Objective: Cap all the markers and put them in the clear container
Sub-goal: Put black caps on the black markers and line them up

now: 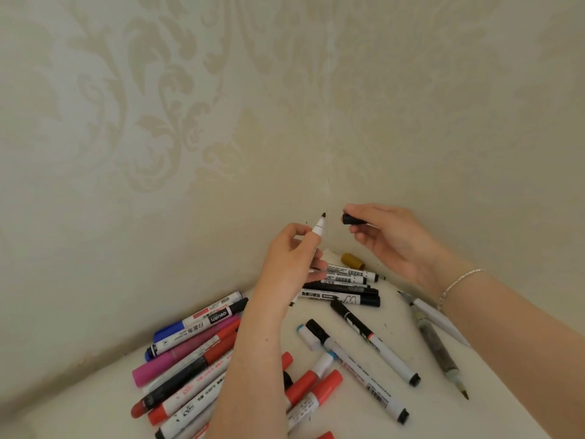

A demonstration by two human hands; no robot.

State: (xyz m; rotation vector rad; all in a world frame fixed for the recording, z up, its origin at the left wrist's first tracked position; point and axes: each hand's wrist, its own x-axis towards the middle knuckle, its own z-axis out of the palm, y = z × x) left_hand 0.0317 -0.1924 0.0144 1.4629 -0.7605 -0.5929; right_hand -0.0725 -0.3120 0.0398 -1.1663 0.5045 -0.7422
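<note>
Up against the patterned wallpaper corner, the left hand (289,248) has its fingers curled round an uncapped white marker (319,228), black tip pointing up and right, while the right hand (384,236) pinches a black cap (349,219) just to the right of that tip, the two apart. Below them, loose markers (354,343) lie scattered over the white table (427,407), a red, pink and blue bunch (193,346) at near left and what looks like a brush pen (438,343) at right.

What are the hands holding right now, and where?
Left hand grips an uncapped marker by its barrel; right hand pinches a black cap by its closed end.
</note>
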